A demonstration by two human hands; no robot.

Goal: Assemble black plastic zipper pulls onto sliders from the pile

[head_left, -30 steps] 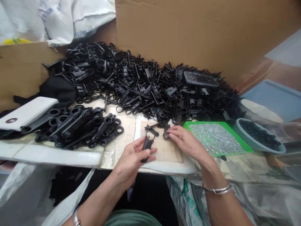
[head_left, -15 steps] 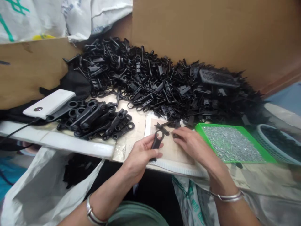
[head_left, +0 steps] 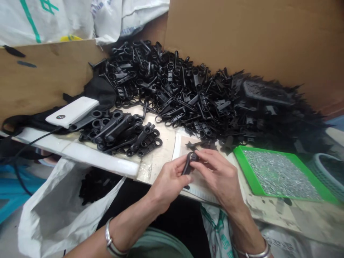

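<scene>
My left hand [head_left: 170,179] grips a black plastic handle-shaped part [head_left: 187,167] by its shaft, with the ring end pointing up and away from me. The fingers of my right hand [head_left: 217,172] are closed at that ring end, pressing a small black piece [head_left: 192,156] against it; the fingertips partly hide this piece. Just beyond my hands, a few loose black plastic pieces [head_left: 195,144] lie on a sheet of paper [head_left: 177,145].
A large heap of black plastic parts [head_left: 172,86] fills the back of the table. A stack of ring-ended parts [head_left: 120,132] and a white power bank [head_left: 72,111] lie left. Right are a green tray [head_left: 251,175] of metal pins and a basket [head_left: 326,172]. An open sack [head_left: 51,200] hangs below.
My right hand has moved left from the paper to the part in my left hand, bringing a small black piece to its ring end. The view has shifted slightly.
</scene>
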